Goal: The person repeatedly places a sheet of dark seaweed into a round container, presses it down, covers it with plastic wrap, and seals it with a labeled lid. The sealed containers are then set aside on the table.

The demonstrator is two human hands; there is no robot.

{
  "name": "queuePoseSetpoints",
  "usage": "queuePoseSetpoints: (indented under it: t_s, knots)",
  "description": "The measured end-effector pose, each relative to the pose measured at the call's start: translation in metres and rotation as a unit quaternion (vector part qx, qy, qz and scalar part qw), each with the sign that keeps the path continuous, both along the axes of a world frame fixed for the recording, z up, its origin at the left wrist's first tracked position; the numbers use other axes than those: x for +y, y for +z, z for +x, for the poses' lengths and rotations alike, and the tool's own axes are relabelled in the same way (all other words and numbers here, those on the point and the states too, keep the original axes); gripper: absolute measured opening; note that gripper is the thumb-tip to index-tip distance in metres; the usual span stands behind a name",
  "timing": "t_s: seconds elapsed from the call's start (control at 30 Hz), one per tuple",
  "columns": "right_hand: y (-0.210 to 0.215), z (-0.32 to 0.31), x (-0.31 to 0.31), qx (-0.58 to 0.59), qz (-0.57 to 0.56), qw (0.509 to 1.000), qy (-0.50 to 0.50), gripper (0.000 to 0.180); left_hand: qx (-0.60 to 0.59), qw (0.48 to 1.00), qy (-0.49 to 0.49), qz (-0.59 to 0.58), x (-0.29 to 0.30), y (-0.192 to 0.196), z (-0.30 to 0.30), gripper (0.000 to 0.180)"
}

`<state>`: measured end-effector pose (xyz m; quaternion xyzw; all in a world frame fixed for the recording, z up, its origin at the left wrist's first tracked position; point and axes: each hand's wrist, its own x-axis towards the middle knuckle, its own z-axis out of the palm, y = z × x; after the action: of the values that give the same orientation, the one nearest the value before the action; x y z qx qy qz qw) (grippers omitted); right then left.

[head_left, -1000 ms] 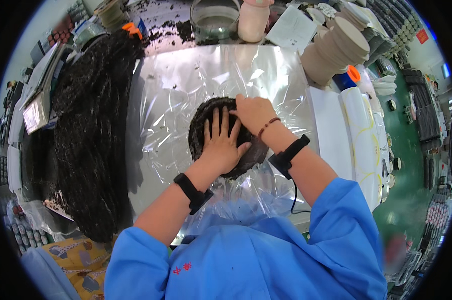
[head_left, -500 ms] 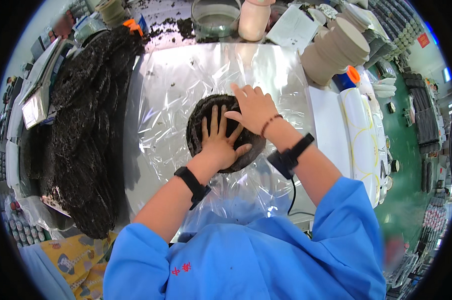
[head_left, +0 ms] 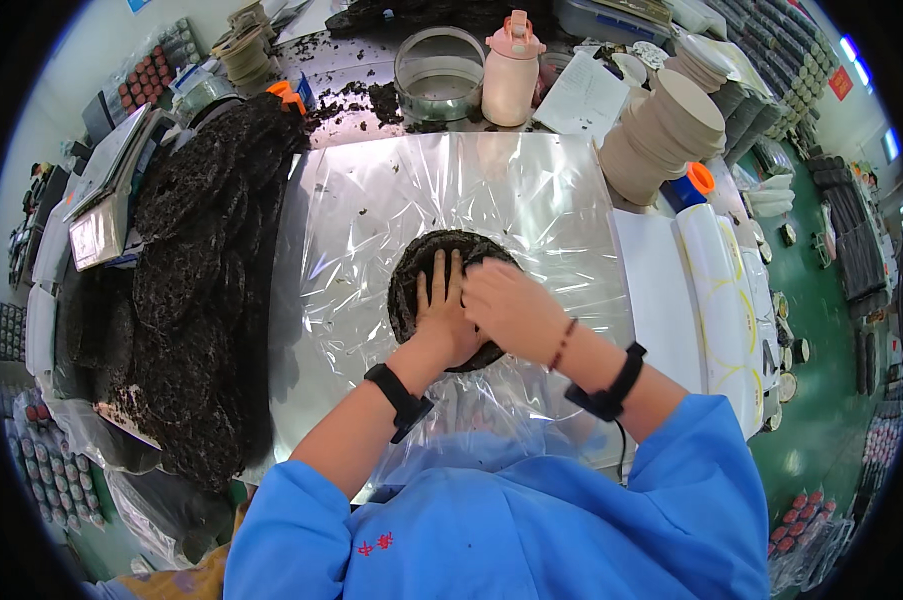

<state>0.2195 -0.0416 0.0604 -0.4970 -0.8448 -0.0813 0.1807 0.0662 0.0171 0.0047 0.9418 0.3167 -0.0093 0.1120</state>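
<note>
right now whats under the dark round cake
A clear plastic sheet lies spread under the dark round cake. The left hand and right hand cover its near half.

Before you: one dark round cake on one clear film sheet | two hands | one pink bottle | one round glass bowl | one scale

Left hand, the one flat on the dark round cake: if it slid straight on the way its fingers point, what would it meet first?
The left hand points up the picture. Past the far rim of the dark round cake lies only clear plastic sheet; then, probably, the glass bowl, though depth is unclear.
</note>
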Motion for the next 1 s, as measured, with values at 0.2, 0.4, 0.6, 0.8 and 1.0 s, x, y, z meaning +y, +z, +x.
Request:
queuePoseSetpoints:
  t_s: [0.2,0.4,0.6,0.8,1.0]
  knots:
    - [0.004,-0.003,0.032,-0.09,-0.083,0.992,-0.036,0.013,-0.025,1.0,0.004,-0.019,-0.003,0.001,-0.003,0.068]
    - [-0.03,-0.073,0.065,-0.017,-0.252,0.968,0.001,0.029,0.093,0.995,-0.035,-0.023,0.004,0.028,0.004,0.073]
    - [-0.089,-0.067,0.068,0.078,-0.052,0.995,-0.035,0.021,0.027,0.999,-0.028,-0.032,0.006,0.005,0.007,0.075]
    - [0.032,-0.032,-0.028,-0.132,-0.253,0.956,-0.064,0.016,-0.029,0.994,-0.03,-0.103,0.004,0.001,0.003,0.07]
    - [0.02,0.027,-0.03,0.334,-0.117,0.93,-0.096,0.028,-0.136,0.987,0.019,-0.089,-0.005,0.017,-0.003,0.064]
